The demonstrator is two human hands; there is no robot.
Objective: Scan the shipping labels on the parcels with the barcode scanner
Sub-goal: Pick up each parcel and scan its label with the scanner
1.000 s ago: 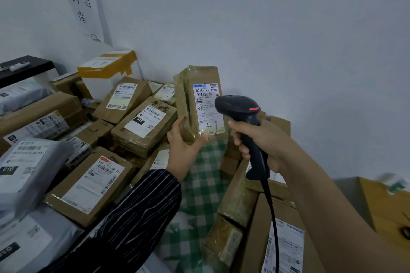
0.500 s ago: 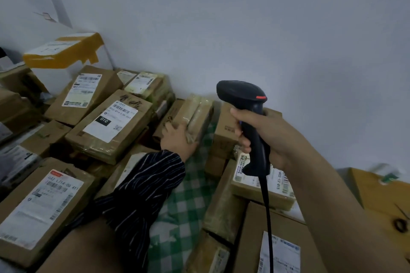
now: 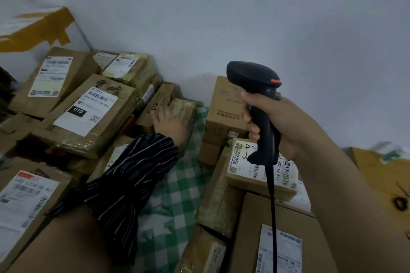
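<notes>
Pale wall behind; green-white checked cloth (image 3: 177, 195) under piles of parcels. Far L, top corner: white box (image 3: 33, 29) w/ yellow tape. Below it brown parcels, labels up, incl. the 010 parcel (image 3: 86, 113) and the btm-L parcel (image 3: 26, 201). Striped sleeve (image 3: 133, 173) crosses the cloth. L hand (image 3: 168, 122) rests on the tape-wrapped parcel (image 3: 185, 108), which lies flat beside the L pile, no label in sight. Too blurred to tell if the fingers curl round it or lie flat. R of centre, R hand (image 3: 277, 122) grips the barcode scanner (image 3: 253, 77) by its handle, upright, head pointing L, above the R pile. Cable (image 3: 271, 206) hangs straight down. Under it: the 4-3 parcel (image 3: 244, 157), label up; plain box (image 3: 224, 104) behind it at the wall; big box (image 3: 279, 248) w/ label at btm R.
</notes>
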